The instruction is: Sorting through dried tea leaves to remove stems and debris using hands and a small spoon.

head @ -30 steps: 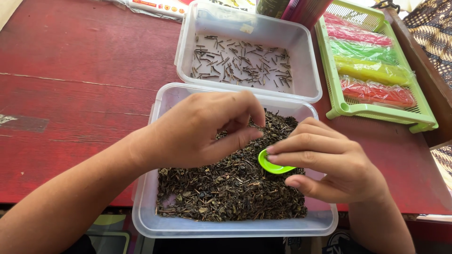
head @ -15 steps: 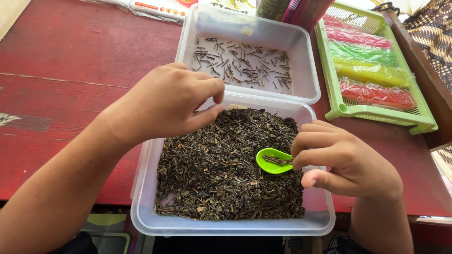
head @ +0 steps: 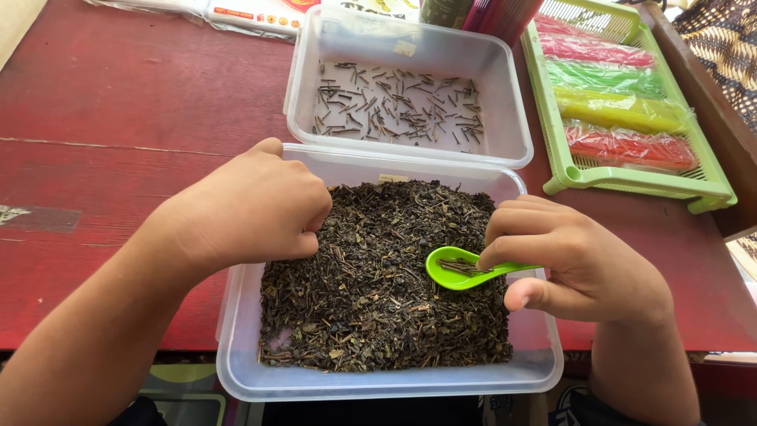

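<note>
Both hands work over the near tub (head: pixel 236 379) of dark dried leaves (head: pixel 378 276): left hand (head: pixel 252 209) pinched narrow on them, right hand (head: pixel 579 264) gripping a green spoon (head: pixel 453 268) holding twigs, best kept level.

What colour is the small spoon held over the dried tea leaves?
Bright green: the spoon, held in the right hand, shows best in the head view.

A green basket (head: pixel 714 189) holds 4 coloured packets (head: pixel 623 110), perhaps sweets, on the red table (head: pixel 118 102).
</note>
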